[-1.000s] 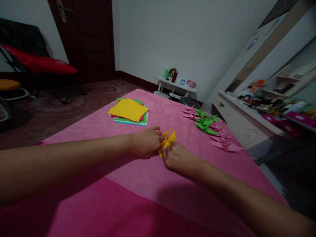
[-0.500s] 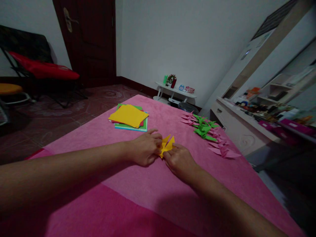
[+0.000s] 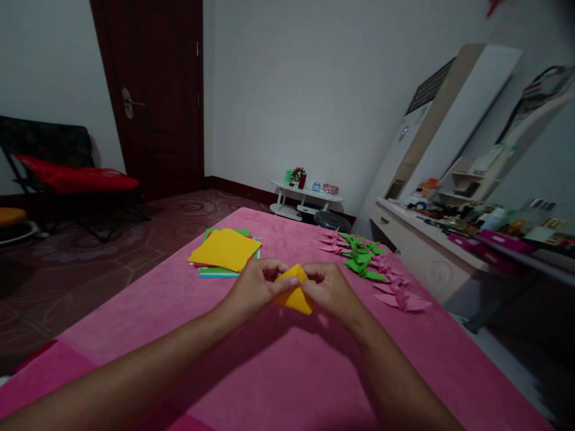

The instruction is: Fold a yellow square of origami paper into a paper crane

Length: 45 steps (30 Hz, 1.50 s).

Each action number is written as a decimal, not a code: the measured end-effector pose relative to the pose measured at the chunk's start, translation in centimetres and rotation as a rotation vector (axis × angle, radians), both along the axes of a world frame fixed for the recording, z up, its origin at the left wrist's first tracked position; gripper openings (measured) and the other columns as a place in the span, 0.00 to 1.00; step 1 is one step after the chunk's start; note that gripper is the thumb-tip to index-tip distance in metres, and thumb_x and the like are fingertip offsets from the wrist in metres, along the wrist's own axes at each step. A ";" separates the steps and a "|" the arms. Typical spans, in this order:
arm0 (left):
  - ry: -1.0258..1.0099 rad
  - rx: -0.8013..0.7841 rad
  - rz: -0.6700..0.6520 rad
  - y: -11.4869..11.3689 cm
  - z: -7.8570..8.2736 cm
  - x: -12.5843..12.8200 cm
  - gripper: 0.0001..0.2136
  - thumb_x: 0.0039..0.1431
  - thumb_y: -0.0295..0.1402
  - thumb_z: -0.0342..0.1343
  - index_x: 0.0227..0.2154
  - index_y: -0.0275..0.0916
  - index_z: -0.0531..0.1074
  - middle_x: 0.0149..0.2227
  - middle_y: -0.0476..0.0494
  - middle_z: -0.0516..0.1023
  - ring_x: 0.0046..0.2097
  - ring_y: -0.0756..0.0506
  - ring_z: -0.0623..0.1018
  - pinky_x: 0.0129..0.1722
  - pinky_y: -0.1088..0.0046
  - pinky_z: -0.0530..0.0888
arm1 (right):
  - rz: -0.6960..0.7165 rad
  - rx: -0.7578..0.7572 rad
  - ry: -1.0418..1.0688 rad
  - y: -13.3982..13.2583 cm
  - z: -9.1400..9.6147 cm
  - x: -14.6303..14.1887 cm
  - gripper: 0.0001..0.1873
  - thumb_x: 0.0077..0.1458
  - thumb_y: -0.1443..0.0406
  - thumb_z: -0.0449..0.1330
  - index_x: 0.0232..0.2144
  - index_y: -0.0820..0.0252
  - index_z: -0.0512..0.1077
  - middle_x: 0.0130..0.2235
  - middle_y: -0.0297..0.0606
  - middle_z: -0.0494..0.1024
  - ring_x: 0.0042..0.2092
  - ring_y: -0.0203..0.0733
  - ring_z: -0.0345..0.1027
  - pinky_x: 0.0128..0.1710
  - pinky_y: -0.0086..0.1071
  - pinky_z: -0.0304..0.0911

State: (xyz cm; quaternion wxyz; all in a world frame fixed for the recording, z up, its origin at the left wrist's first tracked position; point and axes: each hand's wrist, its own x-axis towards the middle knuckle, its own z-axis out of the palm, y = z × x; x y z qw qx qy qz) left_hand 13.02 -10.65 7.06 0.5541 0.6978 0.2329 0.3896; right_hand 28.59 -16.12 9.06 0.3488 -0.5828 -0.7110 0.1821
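A folded piece of yellow origami paper (image 3: 296,297) is held up a little above the pink cloth (image 3: 269,365). My left hand (image 3: 260,284) pinches its left side, with the thumb lying across the front face. On the other side my right hand (image 3: 330,290) grips it between thumb and curled fingers. One pointed corner faces up between the hands and another hangs down. Both hands cover parts of the paper's sides. Beyond my left hand lies a stack of square paper sheets (image 3: 224,248), yellow on top, with green, red and blue edges showing below.
To the right, several folded paper cranes lie grouped: green cranes (image 3: 359,257) and pink cranes (image 3: 402,297). A cluttered dressing table (image 3: 417,251) stands past the cloth's right edge. At the back is a low white shelf (image 3: 309,193); a red-covered chair (image 3: 76,179) is at left.
The yellow paper has been lifted off the cloth and turned; its two split points no longer show, and a pointed, diamond-like face does. My view has tilted upward.
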 end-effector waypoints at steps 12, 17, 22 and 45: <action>-0.104 -0.155 0.026 -0.3 0.1 0.8 0.14 0.43 0.40 0.63 0.22 0.31 0.74 0.21 0.48 0.72 0.24 0.52 0.70 0.24 0.79 0.66 | -0.056 0.092 0.091 -0.5 -1.2 -0.1 0.14 0.51 0.65 0.51 0.16 0.61 0.59 0.19 0.28 0.57 0.22 0.30 0.51 0.21 0.24 0.46; -0.078 -0.155 0.035 -0.5 0.1 0.7 0.14 0.43 0.40 0.63 0.23 0.30 0.74 0.22 0.47 0.73 0.25 0.52 0.70 0.24 0.79 0.66 | -0.110 0.177 0.206 -0.7 -0.7 -0.5 0.06 0.49 0.65 0.55 0.23 0.62 0.68 0.23 0.31 0.68 0.25 0.33 0.59 0.24 0.25 0.53; -0.038 -0.116 -0.015 -0.6 0.3 0.3 0.14 0.44 0.40 0.62 0.22 0.30 0.74 0.21 0.48 0.72 0.24 0.53 0.69 0.23 0.80 0.65 | -0.115 0.250 0.273 -0.8 -0.3 -1.2 0.06 0.47 0.67 0.57 0.21 0.62 0.68 0.23 0.32 0.69 0.26 0.34 0.61 0.27 0.26 0.57; -0.097 -0.258 -0.275 1.2 2.2 -1.9 0.18 0.52 0.46 0.56 0.31 0.32 0.75 0.28 0.46 0.74 0.29 0.52 0.70 0.32 0.76 0.63 | 0.145 -0.318 0.891 -1.2 -0.5 0.4 0.16 0.42 0.61 0.67 0.35 0.63 0.76 0.35 0.41 0.79 0.32 0.39 0.71 0.35 0.30 0.63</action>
